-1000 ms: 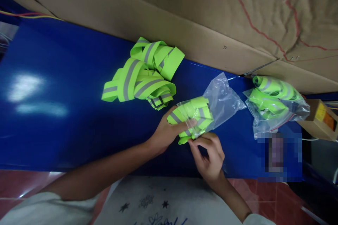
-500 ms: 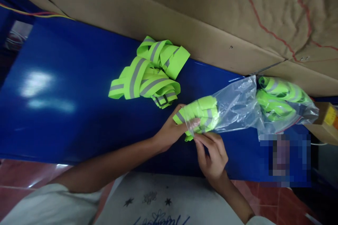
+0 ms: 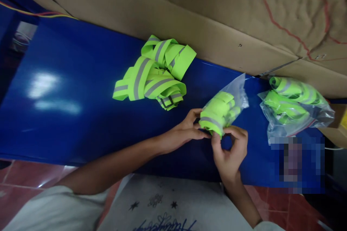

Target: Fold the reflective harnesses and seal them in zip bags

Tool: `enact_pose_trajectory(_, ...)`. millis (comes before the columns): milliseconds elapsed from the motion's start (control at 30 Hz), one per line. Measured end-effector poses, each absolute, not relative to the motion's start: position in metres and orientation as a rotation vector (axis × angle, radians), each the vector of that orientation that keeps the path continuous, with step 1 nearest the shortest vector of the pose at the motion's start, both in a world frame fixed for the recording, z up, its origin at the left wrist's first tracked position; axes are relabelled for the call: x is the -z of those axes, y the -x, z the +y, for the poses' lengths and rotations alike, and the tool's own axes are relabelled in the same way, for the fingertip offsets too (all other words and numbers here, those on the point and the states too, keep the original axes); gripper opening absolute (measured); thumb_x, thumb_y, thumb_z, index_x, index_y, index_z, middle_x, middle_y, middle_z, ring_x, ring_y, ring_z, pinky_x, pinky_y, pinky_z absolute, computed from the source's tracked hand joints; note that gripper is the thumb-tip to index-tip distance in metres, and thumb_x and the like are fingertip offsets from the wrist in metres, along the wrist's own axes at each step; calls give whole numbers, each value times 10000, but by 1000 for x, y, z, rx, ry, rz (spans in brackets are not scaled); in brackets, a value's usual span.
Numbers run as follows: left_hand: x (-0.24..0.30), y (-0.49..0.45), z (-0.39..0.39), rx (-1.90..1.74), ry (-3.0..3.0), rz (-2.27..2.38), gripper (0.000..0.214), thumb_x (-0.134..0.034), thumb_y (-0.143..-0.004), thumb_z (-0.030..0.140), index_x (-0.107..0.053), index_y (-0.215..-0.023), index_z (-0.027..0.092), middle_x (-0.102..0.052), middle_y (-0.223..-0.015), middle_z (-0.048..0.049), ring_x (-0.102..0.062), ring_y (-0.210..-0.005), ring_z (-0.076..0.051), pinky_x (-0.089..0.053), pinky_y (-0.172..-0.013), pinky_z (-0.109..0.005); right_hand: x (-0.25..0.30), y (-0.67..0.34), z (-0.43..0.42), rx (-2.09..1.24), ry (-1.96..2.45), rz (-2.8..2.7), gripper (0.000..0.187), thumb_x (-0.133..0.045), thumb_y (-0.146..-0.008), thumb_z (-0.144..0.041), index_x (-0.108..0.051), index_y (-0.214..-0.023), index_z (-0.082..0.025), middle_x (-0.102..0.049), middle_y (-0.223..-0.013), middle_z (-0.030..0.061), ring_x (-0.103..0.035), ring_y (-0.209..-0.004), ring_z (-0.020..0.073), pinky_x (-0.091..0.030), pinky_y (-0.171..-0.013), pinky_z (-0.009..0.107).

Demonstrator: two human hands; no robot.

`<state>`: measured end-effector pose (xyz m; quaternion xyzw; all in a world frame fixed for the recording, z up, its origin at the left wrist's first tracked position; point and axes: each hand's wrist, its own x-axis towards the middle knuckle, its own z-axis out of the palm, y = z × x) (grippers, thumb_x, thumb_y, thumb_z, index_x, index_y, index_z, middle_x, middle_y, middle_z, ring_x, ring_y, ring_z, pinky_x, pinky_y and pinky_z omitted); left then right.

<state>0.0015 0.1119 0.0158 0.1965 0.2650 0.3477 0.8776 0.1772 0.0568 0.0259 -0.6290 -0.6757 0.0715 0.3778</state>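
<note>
A folded neon-green reflective vest sits inside a clear plastic bag over the blue table. My left hand pinches the bag's open end from the left. My right hand pinches the same end from below and to the right. Both hands have their fingers closed on the bag's mouth, with the vest's end showing between them.
A loose heap of neon-green reflective vests lies on the table to the upper left. A filled clear bag of vests lies at the right, beside a small cardboard box. A brown cardboard sheet lines the far edge.
The bag has been drawn further over the vest and turned more upright. Both hands have shifted right to the bag's mouth, and the bag's loose end has bunched up shorter.
</note>
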Motion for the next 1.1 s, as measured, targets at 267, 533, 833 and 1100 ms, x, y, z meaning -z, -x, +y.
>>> enact_pose_trajectory(267, -5, -3, 107, -742, -822, 951, 310, -794, -841, 331, -515, -846, 195, -651, -825, 13, -677, -778, -144, -540, -719, -260, -31, -176, 59, -279, 1579, -1887, 280, -751, -926, -321, -555, -1102, -225, -609, -1000, 42, -610, -935, 190, -528, -787, 327)
enact_pose_trajectory(533, -13, -1, 102, -546, -1119, 939, 214, -750, -867, 375, -679, -878, 173, -707, -796, -14, -656, -727, -153, -487, -658, -249, -23, -191, 63, -268, 1633, -1835, 223, -700, -936, -176, -503, -842, -223, -517, -752, -47, -508, -651, 107, -421, -628, 246)
enact_pose_trajectory(833, -23, 8, 107, -537, -1610, 786, 224, -650, -968, 375, -704, -880, 177, -729, -805, -34, -660, -741, -159, -450, -703, -257, -24, -194, 60, -308, 1621, -1765, 206, -746, -894, -188, -547, -926, -229, -489, -724, -67, -490, -628, 102, -429, -632, 237)
enact_pose_trajectory(1100, -29, 20, 107, -1001, -1812, 670, 307, -885, -781, 378, -731, -1022, 269, -770, -971, -38, -732, -914, -203, -552, -877, -319, -50, -221, 74, -1203, 1505, -1412, 267, -768, -865, -322, -521, -837, -224, -481, -629, -84, -443, -501, 81, -375, -472, 198)
